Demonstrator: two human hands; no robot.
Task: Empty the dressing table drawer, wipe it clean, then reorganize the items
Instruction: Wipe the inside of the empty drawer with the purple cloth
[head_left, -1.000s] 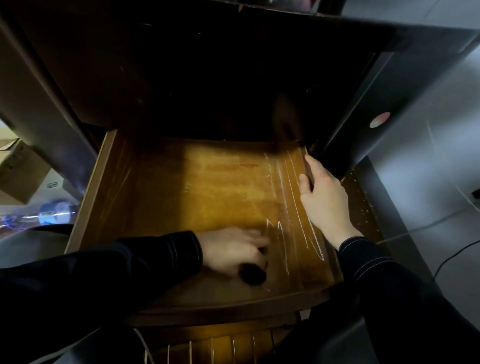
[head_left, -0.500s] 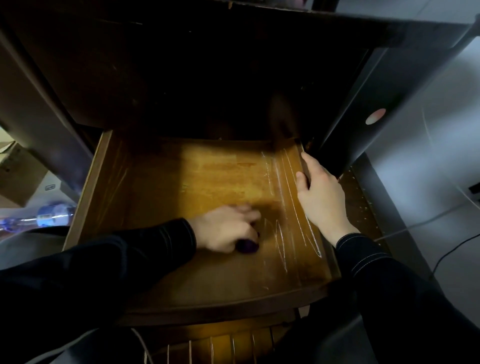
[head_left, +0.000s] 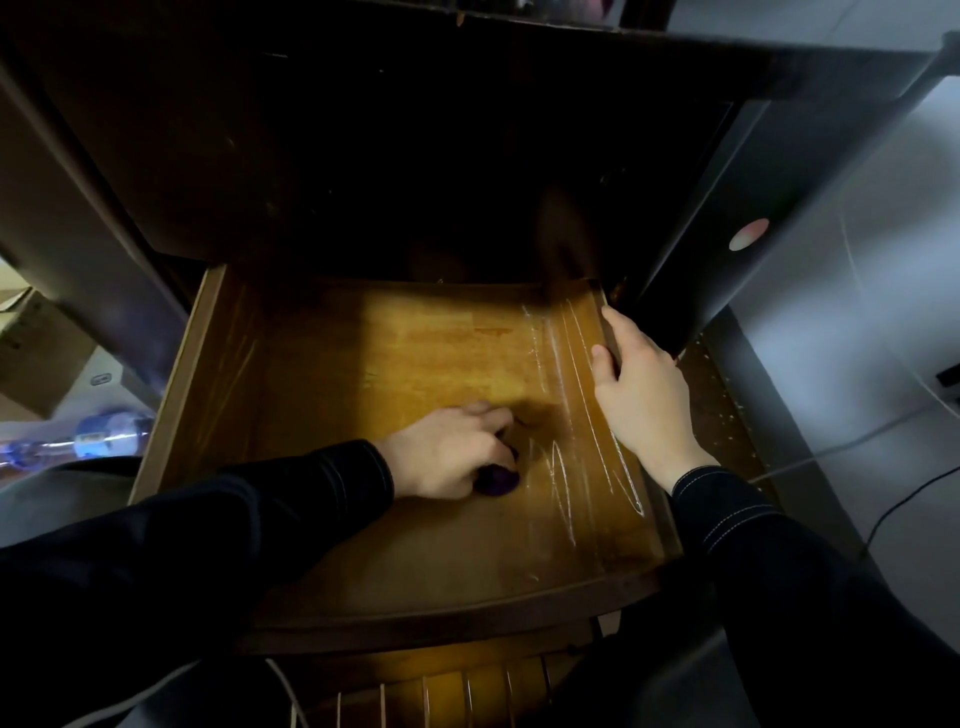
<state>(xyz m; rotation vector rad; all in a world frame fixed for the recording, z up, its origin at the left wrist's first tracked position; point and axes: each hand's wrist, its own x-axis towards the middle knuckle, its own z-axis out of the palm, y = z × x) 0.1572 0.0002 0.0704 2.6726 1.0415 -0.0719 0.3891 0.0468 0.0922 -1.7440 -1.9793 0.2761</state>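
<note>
So I'm leaning over the drawer (head_left: 208, 374), which is sticking right out of the dark dressing table (head_left: 363, 156). My left grip (head_left: 447, 452) is curling round a small dark purple wad (head_left: 497, 480) and pressing it down on the drawer floor, right of the middle and towards the front. Cloth or sponge, I honestly can't tell in this light. My right grip (head_left: 644, 395) is clamping onto the drawer's right side wall near the back corner, thumb lying on the inner face and fingers going over the top edge. White streaks (head_left: 566, 467) are running along the drawer floor between my two hands, just beside the wad. Off to the left, outside the drawer, a clear bottle (head_left: 104, 434) with a blue label is lying on its side near a cardboard box (head_left: 31, 353). Over on the right a thin dark cable (head_left: 909, 499) is trailing across the pale floor.
</note>
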